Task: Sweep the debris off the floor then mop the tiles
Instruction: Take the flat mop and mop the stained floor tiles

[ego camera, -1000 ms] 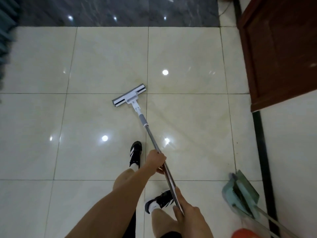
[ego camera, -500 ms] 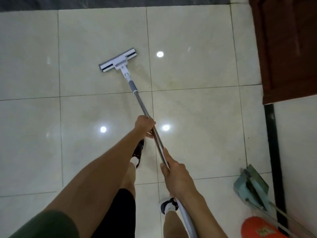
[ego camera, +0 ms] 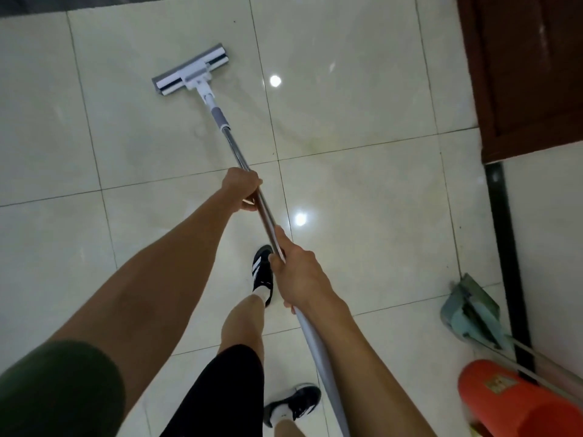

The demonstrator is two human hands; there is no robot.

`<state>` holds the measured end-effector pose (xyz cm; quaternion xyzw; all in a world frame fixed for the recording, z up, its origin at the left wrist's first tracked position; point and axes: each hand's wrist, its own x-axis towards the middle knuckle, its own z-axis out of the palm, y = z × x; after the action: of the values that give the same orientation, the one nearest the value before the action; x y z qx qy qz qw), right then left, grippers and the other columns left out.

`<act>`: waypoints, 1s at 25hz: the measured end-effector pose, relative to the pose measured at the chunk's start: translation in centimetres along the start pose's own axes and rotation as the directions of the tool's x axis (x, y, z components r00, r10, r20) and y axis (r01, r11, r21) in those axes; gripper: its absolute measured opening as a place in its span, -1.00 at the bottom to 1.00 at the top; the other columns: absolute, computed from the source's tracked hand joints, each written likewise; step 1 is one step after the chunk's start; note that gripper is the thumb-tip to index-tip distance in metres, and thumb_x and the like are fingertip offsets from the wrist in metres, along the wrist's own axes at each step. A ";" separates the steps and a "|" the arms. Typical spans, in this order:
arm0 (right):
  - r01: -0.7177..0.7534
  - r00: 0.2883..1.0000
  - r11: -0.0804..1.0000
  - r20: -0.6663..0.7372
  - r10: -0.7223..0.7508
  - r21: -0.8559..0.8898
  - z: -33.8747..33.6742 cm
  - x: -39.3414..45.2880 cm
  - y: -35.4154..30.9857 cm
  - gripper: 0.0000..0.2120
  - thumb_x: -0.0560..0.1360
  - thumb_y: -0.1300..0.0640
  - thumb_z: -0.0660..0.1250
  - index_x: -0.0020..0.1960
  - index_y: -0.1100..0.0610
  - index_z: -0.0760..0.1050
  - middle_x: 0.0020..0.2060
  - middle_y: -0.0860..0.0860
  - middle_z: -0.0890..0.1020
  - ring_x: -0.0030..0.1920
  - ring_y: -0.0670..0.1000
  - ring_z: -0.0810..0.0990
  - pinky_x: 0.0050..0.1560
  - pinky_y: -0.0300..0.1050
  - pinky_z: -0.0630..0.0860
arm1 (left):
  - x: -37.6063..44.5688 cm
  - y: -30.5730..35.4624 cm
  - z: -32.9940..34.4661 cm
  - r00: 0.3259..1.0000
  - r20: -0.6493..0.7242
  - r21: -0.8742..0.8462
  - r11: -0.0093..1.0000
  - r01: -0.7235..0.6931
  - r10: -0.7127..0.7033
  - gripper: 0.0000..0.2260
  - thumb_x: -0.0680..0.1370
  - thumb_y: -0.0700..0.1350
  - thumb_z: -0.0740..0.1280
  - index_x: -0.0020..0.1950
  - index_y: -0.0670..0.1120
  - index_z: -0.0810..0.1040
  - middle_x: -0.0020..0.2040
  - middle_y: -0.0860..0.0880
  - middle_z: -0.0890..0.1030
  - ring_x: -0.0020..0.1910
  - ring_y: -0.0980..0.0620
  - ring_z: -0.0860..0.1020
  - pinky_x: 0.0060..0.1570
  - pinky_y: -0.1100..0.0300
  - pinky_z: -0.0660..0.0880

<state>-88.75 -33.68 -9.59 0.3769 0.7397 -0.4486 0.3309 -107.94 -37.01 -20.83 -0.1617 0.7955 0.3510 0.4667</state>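
A flat mop with a white and grey head point(ego camera: 191, 70) lies pressed on the cream floor tiles point(ego camera: 356, 197), its metal pole point(ego camera: 235, 149) running back toward me. My left hand point(ego camera: 243, 189) grips the pole at its middle. My right hand point(ego camera: 295, 272) grips the pole lower down, nearer my body. Faint wet streaks show on the tiles around the mop head.
A green dustpan with a brush point(ego camera: 470, 310) leans at the right by a black floor strip point(ego camera: 504, 247). An orange bucket point(ego camera: 508, 405) stands at the lower right. A dark brown wooden door point(ego camera: 530, 74) fills the upper right. My two black shoes point(ego camera: 263, 272) stand below the pole.
The mop head has been pushed away from me across the tiles, and both arms have stretched out along the pole. My left foot has stepped forward.
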 end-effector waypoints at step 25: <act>-0.073 0.977 0.906 -0.151 0.148 0.416 17.8 -32.6 35.7 -0.49 0.68 0.06 0.13 0.58 -0.10 0.09 0.06 0.10 0.62 -0.25 -0.04 0.54 -0.28 -0.30 0.48 | -26.8 -33.4 26.7 0.957 0.274 0.353 0.915 -0.193 0.096 -0.81 0.59 -0.27 0.28 0.19 -0.30 0.48 -0.24 -0.16 0.54 -0.35 -0.07 0.58 -0.48 0.11 0.55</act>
<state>-39.39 -47.25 -4.15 0.5180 0.6336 -0.5379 0.2021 -57.94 -43.38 -19.99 0.0362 0.7922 0.2433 0.5585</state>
